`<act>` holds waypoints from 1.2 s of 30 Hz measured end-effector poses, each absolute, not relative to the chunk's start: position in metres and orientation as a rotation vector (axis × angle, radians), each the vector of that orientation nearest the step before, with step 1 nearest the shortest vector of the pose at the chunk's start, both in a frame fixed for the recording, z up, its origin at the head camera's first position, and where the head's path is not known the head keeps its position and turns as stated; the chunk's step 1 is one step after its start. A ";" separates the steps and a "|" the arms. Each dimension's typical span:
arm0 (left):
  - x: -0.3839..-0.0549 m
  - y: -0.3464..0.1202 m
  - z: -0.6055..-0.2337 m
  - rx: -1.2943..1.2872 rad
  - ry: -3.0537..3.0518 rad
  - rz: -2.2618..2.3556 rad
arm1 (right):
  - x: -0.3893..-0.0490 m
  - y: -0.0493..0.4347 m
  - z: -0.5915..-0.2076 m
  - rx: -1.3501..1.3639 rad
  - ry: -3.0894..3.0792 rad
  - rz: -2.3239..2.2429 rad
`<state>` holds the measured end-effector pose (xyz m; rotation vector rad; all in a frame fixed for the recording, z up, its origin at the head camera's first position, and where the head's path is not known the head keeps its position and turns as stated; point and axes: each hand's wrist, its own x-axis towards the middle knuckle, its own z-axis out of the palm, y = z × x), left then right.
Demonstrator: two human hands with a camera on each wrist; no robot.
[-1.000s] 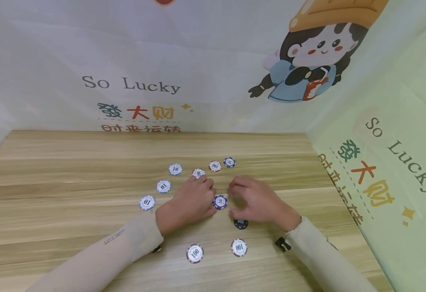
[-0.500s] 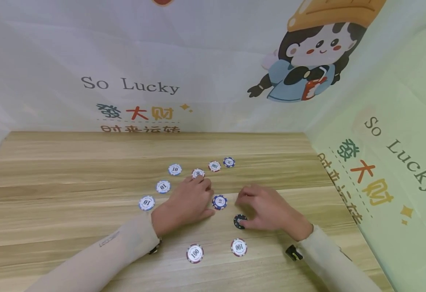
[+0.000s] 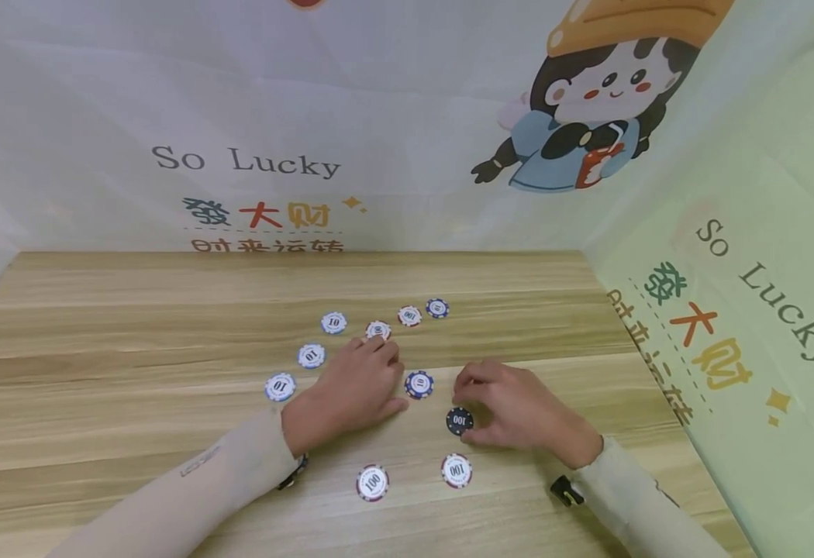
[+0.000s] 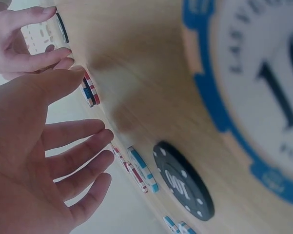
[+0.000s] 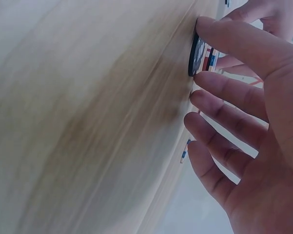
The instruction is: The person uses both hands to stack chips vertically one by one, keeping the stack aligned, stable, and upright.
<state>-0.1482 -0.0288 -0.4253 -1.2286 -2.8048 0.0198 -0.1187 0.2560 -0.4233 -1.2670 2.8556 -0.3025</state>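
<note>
My right hand (image 3: 512, 401) is at a black poker chip (image 3: 459, 421) marked 100. Its thumb and index finger pinch the chip from opposite edges, as the right wrist view also shows, while the other fingers are loosely bent. To the left, my left hand (image 3: 354, 380) hovers low over the table with relaxed fingers and holds nothing. Between the hands lies a dark blue chip (image 3: 419, 384) marked 10; from the left wrist it looks like the top of a small stack (image 4: 90, 90) with red edging, near the left thumb.
Light blue chips (image 3: 312, 356) curve along the left. Red-edged chips (image 3: 410, 315) and a dark blue chip (image 3: 438, 308) lie farther back. Two more red-edged chips, one at left (image 3: 373, 483), one at right (image 3: 457, 470), are nearer. Another black chip (image 4: 183, 180) shows by the left wrist.
My right hand has moved right and nearer from beside the dark blue chip to the black chip, and now pinches it. My left hand has drawn slightly left, away from the dark blue chip.
</note>
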 end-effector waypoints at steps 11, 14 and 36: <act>-0.149 -0.028 -0.427 -1.244 -2.782 -0.059 | -0.118 0.252 -0.422 -1.263 2.841 -0.331; -0.149 -0.027 -0.426 -1.242 -2.774 -0.075 | -0.119 0.251 -0.424 -1.274 2.844 -0.336; -0.151 -0.018 -0.427 -1.237 -2.791 -0.051 | -0.128 0.242 -0.421 -1.334 2.879 -0.376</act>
